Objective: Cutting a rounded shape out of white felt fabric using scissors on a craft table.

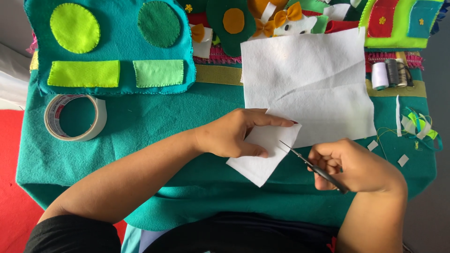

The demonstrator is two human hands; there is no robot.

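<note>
My left hand [234, 133] pinches a small piece of white felt [262, 157] between thumb and fingers, holding it just above the teal felt cloth [154, 126]. My right hand [354, 164] grips small dark scissors [311, 165], whose thin blades point up-left and touch the right edge of the small white piece. A larger white felt sheet [309, 79] lies flat just behind both hands.
A roll of tape [75, 117] lies at the left. A teal felt panel with green shapes [110, 44] sits at the back left. Thread spools [389, 72] and felt scraps [419, 126] are at the right, with colourful felt pieces [398, 21] along the back.
</note>
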